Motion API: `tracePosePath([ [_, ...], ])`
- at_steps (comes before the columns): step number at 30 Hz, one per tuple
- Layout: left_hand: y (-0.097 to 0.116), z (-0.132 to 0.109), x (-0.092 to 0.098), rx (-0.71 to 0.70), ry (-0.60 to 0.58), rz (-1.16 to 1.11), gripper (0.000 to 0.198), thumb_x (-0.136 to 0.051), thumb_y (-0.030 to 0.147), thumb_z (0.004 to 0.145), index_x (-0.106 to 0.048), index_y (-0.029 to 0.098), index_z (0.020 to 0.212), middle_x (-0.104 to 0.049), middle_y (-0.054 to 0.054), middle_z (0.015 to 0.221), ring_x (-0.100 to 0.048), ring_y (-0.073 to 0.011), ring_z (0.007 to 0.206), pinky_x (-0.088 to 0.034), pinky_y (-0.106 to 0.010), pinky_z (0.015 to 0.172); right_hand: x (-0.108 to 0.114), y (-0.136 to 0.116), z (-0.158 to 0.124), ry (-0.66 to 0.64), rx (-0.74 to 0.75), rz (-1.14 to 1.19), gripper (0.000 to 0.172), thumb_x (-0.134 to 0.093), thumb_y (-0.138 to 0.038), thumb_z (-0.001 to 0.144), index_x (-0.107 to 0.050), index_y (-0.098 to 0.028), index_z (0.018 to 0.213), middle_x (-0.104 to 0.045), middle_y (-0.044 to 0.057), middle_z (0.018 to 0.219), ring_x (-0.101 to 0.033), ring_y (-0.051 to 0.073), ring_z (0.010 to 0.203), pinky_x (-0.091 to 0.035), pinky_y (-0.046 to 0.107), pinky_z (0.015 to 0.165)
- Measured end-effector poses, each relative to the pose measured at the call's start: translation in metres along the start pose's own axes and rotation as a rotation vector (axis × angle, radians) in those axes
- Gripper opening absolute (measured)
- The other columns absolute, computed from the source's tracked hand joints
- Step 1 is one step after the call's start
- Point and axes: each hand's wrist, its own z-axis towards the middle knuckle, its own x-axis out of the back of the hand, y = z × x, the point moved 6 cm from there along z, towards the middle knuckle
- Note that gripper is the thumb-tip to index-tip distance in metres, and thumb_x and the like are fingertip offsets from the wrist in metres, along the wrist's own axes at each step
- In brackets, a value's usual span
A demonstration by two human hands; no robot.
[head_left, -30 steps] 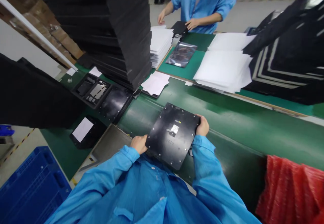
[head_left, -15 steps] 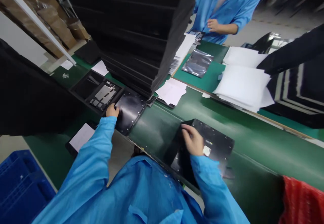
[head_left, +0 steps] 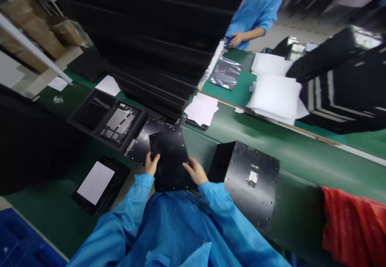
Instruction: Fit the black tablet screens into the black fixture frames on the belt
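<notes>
A flat black panel (head_left: 170, 160) is held in front of my body, tilted, between both hands. My left hand (head_left: 151, 164) grips its left edge with thumb on top, and my right hand (head_left: 196, 171) grips its right edge the same way. Behind it lies another black panel with bright dots along its edges (head_left: 141, 140), partly covered. To the left, a black tray (head_left: 98, 133) holds a device with exposed inner parts (head_left: 118, 123) and a dark screen-like piece (head_left: 98, 108). A black box-like stack with a white label (head_left: 253, 182) sits to the right.
White paper lies on a dark panel (head_left: 95, 183) at the left. Paper sheets (head_left: 201, 109), a silvery bag (head_left: 226, 73) and a paper stack (head_left: 273, 96) lie beyond. Black curtain (head_left: 144, 37) hangs ahead. Red material (head_left: 354, 222) is at right; a person in blue (head_left: 259, 9) stands opposite.
A black panel is now up between both hands. My left hand has left the dotted panel's edge and my right hand has come left from the black stack. The view has shifted.
</notes>
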Motion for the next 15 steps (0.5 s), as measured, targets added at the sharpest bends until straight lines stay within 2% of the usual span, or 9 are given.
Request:
tracePosePath([
  [2,0.004,-0.022,-0.04,0.007,-0.122,-0.05,0.053,-0.071,0.039,0.074,-0.057,0.018,0.12,-0.068,-0.008,0.103,-0.062,-0.0223,0.107,-0.046,-0.034,0.097,0.047,0.006,-0.036,0.105,0.034,-0.001,0.041,-0.06,-0.058,0.074,-0.063,-0.025,0.097,-0.072,0.006,0.097,-0.066,0.027,0.093,-0.051,0.041,0.089],
  [5,0.022,-0.064,-0.111,-0.024,-0.396,-0.082,0.054,-0.073,0.038,0.072,-0.059,0.015,0.119,-0.066,-0.004,0.086,-0.065,-0.0191,0.089,-0.049,-0.032,0.088,0.119,0.031,-0.086,0.288,-0.041,0.078,0.055,-0.061,-0.066,0.069,-0.064,-0.02,0.1,-0.072,0.009,0.099,-0.066,0.029,0.096,-0.053,0.042,0.088],
  [7,0.038,-0.09,-0.156,-0.06,-0.545,-0.066,0.056,-0.073,0.038,0.07,-0.06,0.014,0.119,-0.064,-0.003,0.081,-0.064,-0.0169,0.082,-0.05,-0.03,0.081,0.157,0.051,-0.111,0.393,-0.105,0.144,0.061,-0.064,-0.068,0.065,-0.064,-0.018,0.099,-0.073,0.01,0.095,-0.067,0.03,0.094,-0.055,0.042,0.085],
  [9,0.051,-0.11,-0.191,-0.101,-0.622,-0.018,0.055,-0.072,0.038,0.071,-0.06,0.014,0.119,-0.063,-0.002,0.08,-0.063,-0.0161,0.079,-0.05,-0.028,0.077,0.185,0.07,-0.129,0.464,-0.144,0.203,0.064,-0.065,-0.069,0.063,-0.065,-0.017,0.099,-0.073,0.01,0.094,-0.067,0.03,0.094,-0.056,0.042,0.084],
  [12,0.065,-0.128,-0.223,-0.176,-0.639,0.081,0.052,-0.067,0.04,0.074,-0.061,0.014,0.119,-0.063,-0.003,0.083,-0.062,-0.0167,0.082,-0.05,-0.028,0.075,0.221,0.091,-0.144,0.542,-0.088,0.243,0.068,-0.065,-0.068,0.064,-0.064,-0.015,0.108,-0.071,0.012,0.105,-0.065,0.03,0.102,-0.053,0.044,0.09],
  [15,0.074,-0.14,-0.235,-0.291,-0.589,0.25,0.05,-0.061,0.044,0.078,-0.06,0.014,0.119,-0.063,-0.005,0.085,-0.062,-0.0188,0.082,-0.052,-0.031,0.075,0.269,0.108,-0.153,0.639,0.047,0.151,0.068,-0.06,-0.062,0.073,-0.058,-0.017,0.123,-0.063,0.014,0.125,-0.059,0.03,0.115,-0.05,0.045,0.095],
])
